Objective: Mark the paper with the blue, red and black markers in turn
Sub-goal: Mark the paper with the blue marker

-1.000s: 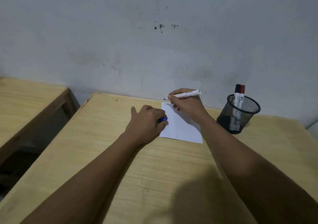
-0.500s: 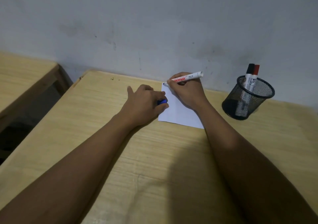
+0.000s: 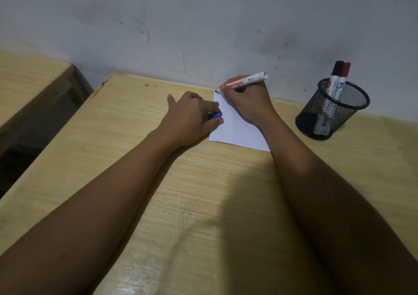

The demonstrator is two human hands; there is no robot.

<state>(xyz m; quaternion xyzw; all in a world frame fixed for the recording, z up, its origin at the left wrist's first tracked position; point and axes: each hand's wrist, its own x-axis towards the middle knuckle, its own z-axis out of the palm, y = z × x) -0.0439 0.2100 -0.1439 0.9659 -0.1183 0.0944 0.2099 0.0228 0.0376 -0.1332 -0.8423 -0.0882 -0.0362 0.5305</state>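
A small white paper lies on the wooden desk near the wall. My right hand grips an uncapped white marker, its dark tip touching the paper's far left corner. My left hand rests at the paper's left edge, fingers closed around a blue cap. A black-capped marker and a red-capped marker stand upright in a black mesh cup to the right of the paper.
The desk's far edge meets a grey wall. A second wooden desk stands to the left, with a dark gap between the two.
The view has tilted downward, so desk and hands sit lower in frame. The marker tip stays at the paper's far corner. My left hand has not moved off the paper's edge.
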